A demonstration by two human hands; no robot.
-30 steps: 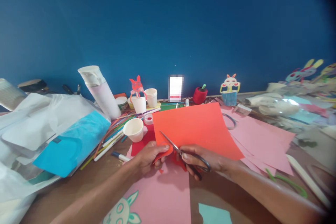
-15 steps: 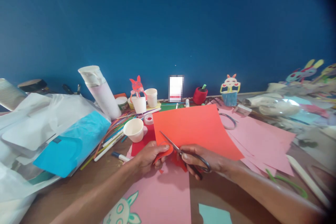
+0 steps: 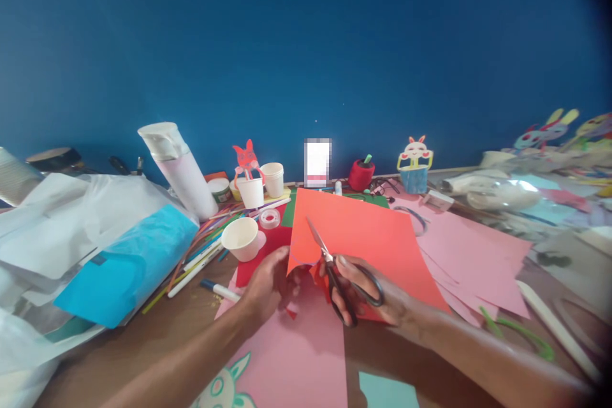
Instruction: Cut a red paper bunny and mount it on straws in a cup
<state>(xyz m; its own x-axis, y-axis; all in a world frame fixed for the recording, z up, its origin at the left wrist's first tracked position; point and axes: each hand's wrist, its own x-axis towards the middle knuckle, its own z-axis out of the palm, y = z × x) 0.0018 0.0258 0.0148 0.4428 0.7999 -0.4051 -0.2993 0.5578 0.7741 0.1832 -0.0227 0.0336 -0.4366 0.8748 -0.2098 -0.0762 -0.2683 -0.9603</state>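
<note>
My right hand [image 3: 361,284] is closed around the black handles of a pair of scissors [image 3: 324,247]. Their blades point up and away over a large orange-red paper sheet [image 3: 363,229], lying nearly together. A curved cut and a faint drawn line show at the sheet's lower left corner. My left hand [image 3: 270,284] is beside that corner, its thumb off the paper and its fingers loosely curled below the tip, partly hidden and blurred. Small red scraps [image 3: 291,314] lie under the hands on a pink sheet [image 3: 310,357], which bears a green-outlined rabbit face [image 3: 222,389].
A white paper cup [image 3: 240,239], a tape roll [image 3: 269,218] and a marker [image 3: 220,290] lie left of the sheet. Several pens and a blue packet [image 3: 129,268] are further left. Pink papers [image 3: 473,248] spread right. Cups with paper animals [image 3: 414,169] stand by the blue wall.
The orange-red sheet has turned and shifted slightly right. My left thumb has come off its cut edge, and the left hand has drawn back left. The scissors have tilted more upright.
</note>
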